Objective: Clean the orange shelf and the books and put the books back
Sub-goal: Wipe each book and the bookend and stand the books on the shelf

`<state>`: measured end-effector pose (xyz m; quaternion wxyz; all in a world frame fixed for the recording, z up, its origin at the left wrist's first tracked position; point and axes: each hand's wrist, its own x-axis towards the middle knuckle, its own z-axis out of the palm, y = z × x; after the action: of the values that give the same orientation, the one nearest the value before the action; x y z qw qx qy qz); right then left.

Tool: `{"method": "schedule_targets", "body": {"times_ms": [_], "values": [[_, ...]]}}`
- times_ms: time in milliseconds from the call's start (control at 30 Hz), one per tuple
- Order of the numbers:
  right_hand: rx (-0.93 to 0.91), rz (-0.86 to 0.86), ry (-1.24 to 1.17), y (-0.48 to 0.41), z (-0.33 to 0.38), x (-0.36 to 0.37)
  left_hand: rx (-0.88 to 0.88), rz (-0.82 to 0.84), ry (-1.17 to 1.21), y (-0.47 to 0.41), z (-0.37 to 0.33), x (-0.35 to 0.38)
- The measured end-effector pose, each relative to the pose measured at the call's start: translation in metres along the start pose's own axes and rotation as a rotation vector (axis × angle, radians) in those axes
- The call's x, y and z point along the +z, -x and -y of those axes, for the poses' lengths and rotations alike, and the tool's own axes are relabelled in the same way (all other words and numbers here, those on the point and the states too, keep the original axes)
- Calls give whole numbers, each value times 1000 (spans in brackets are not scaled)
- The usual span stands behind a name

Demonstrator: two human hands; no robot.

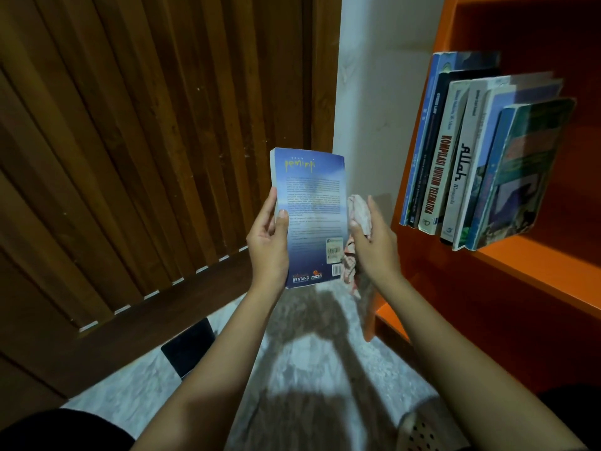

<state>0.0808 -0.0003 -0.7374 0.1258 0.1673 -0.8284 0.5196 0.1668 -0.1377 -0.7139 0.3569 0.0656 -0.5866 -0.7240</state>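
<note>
Head view: our left hand (268, 242) is gripping a blue "BENTANG"/"mizan" paperback (312, 203) while our right hand (374, 245) is clutching a crumpled cloth (359, 211).

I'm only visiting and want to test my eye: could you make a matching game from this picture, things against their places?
Things:
1 blue book
2 cloth
3 row of books
4 wooden door

Places:
a on the shelf
b in the right hand
c far left of view
d in the left hand

Pairs: 1-d, 2-b, 3-a, 4-c
</note>
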Motion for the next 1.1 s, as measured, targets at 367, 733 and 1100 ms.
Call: {"method": "schedule_targets", "body": {"times_ms": [367, 733, 1100], "values": [[-546, -51, 202, -32, 83, 14, 27, 133, -96, 13, 1, 18], [-255, -206, -86, -20, 59, 9, -54, 119, 43, 7, -7, 16], [-186, -262, -66, 6, 33, 5, -90, -58, 214, -4, -5, 34]]}}
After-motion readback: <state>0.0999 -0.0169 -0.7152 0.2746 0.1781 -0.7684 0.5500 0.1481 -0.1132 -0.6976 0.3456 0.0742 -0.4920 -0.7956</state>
